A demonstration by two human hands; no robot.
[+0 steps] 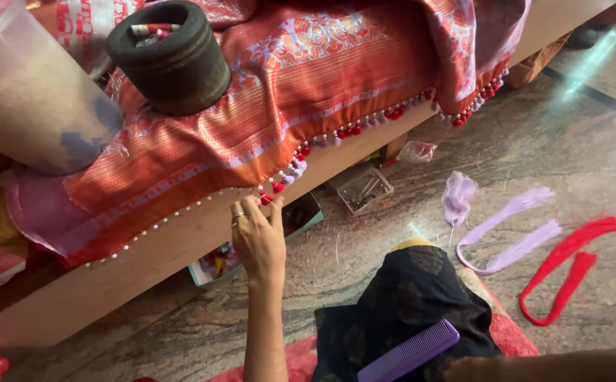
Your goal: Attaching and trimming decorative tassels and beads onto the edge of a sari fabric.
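Note:
My left hand (258, 240), a ring on one finger, reaches up to the hanging edge of a red-orange patterned silk cloth (308, 78) draped over a wooden platform (180, 240). Its fingertips pinch the cloth's beaded fringe (283, 177) of white beads and small red tassels, at a red tassel. Only a blurred forearm (555, 368) shows along the bottom right edge; my right hand is out of sight. A purple comb (407, 351) lies on my black-clad knee (407, 297).
A black round holder (173, 64) with thread spools and a pale translucent tub (25, 92) stand on the cloth. The stone floor holds lilac thread bundles (509, 226), a red thread bundle (570, 265), a clear small box (364, 187) and a teal-edged box (304, 216).

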